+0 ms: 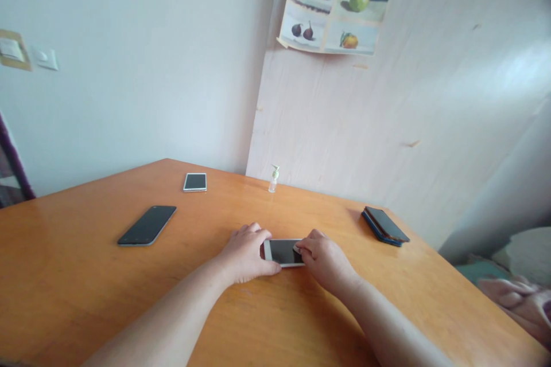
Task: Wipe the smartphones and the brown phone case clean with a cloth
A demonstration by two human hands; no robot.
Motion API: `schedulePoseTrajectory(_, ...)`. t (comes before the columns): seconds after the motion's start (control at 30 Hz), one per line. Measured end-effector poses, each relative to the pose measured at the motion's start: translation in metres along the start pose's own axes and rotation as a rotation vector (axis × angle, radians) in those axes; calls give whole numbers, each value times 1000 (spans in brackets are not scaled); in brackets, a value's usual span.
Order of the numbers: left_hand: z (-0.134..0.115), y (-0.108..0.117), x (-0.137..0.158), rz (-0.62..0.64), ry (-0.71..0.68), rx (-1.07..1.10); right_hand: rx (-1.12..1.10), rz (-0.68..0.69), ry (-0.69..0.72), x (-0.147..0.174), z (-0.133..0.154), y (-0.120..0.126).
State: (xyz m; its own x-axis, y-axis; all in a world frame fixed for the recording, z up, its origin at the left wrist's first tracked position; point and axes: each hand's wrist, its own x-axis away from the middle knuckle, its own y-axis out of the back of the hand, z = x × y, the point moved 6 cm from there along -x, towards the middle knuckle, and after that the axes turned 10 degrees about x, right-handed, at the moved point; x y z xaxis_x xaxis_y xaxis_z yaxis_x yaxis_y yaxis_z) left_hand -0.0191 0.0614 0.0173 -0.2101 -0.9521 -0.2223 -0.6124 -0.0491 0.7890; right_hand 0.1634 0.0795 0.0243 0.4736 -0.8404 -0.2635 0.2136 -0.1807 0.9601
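Note:
A white-framed smartphone (282,252) lies flat, dark screen up, on the table in front of me. My left hand (249,252) grips its left end, thumb on the near edge and fingers at the far edge. Over the right end of the screen is my right hand (322,255), its fingers pinched on a small white wad (297,249) pressed to the glass. The wad is mostly covered by my fingers, so its material is hard to make out. The phone's right end is hidden behind that hand.
On the orange wooden table (206,321) lie a black phone (147,225) at left, a white phone (195,182) farther back, and stacked dark phones (385,225) at right. A small pump bottle (273,179) stands near the wall. Fruit pictures (336,8) hang above.

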Motion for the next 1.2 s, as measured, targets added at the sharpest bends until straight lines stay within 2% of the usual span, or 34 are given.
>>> schedulePoseTrajectory(0.2, 1, -1, -1, 7, -13, -16, -77, -18, 47, -1, 10, -3)
schedulePoseTrajectory(0.43, 0, -2, -1, 15, 1, -25, -30, -56, -37, -10, -1, -8)
schedulePoseTrajectory(0.57, -3, 0, -1, 21, 7, -46, -94, -58, 69, -9, 18, -8)
schedulePoseTrajectory(0.67, -4, 0, -1, 29, 11, -34, -135, -18, 125, -6, 20, -4)
schedulePoseTrajectory(0.87, -3, 0, 0, 18, 1, -3, -103, -35, 8, -9, -7, -3)
schedulePoseTrajectory(0.97, -4, 0, 0, 22, 8, -9, -79, -43, 7, -9, 2, -4)
schedulePoseTrajectory(1.1, -5, 1, 0, 28, 14, -28, -97, -20, 95, -5, 20, -1)
schedulePoseTrajectory(1.2, -5, 1, 0, 35, 16, -32, -137, -7, 80, -6, 11, -1)
